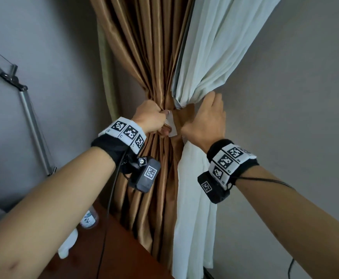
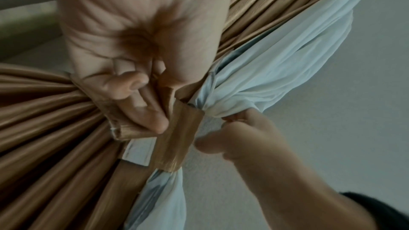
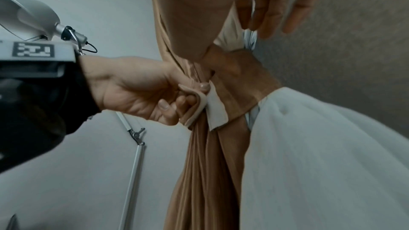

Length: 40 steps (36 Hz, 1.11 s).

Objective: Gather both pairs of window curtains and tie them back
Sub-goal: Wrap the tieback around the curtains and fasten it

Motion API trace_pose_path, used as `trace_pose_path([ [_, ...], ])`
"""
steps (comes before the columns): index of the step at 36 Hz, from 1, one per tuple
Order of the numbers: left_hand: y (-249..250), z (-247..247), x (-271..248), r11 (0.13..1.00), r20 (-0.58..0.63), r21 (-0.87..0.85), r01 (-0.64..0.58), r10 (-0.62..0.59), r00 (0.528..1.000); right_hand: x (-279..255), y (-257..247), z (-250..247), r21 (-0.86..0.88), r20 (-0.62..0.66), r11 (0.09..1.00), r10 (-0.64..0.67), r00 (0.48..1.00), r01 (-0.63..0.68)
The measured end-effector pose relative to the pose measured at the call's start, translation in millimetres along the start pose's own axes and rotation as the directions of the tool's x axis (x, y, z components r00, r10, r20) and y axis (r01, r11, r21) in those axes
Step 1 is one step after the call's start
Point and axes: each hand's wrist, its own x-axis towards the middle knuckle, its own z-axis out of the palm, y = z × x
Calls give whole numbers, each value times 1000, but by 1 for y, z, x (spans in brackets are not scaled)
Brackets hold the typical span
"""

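Observation:
A brown curtain (image 1: 144, 57) and a white sheer curtain (image 1: 215, 47) hang gathered into one bundle against the wall. A brown tieback band (image 1: 179, 117) wraps round the bundle at its waist. My left hand (image 1: 162, 121) grips the band's white-lined end (image 3: 215, 109), with the fingers curled round a fold of it (image 2: 137, 93). My right hand (image 1: 204, 117) lies flat on the right of the bundle. Its fingers (image 3: 294, 15) are straight, reaching up behind the white curtain, and its thumb is by the band (image 2: 177, 142). How the band's ends join is hidden.
A metal desk-lamp arm (image 1: 29, 117) stands at the left, its head (image 3: 28, 17) near my left wrist. Below lie a wooden desk (image 1: 128, 248), a bottle (image 1: 89, 218) and a white object (image 1: 68, 244). Bare grey wall (image 1: 285, 97) fills the right.

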Motion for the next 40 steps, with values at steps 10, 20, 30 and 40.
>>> trace_pose_path([
  [10,7,-1,-1,998,-20,13,59,-59,998,-8,-5,9,70,586,998,-41,810,0],
  [20,2,-3,-2,999,-79,-8,43,-43,996,-15,-12,28,25,560,999,11,828,-30],
  [30,12,-6,-12,998,-87,-51,-24,20,996,-6,-20,11,64,653,984,87,753,-169],
  [40,14,-7,-21,793,-194,540,-282,444,875,3,-17,3,3,701,982,132,701,-188],
])
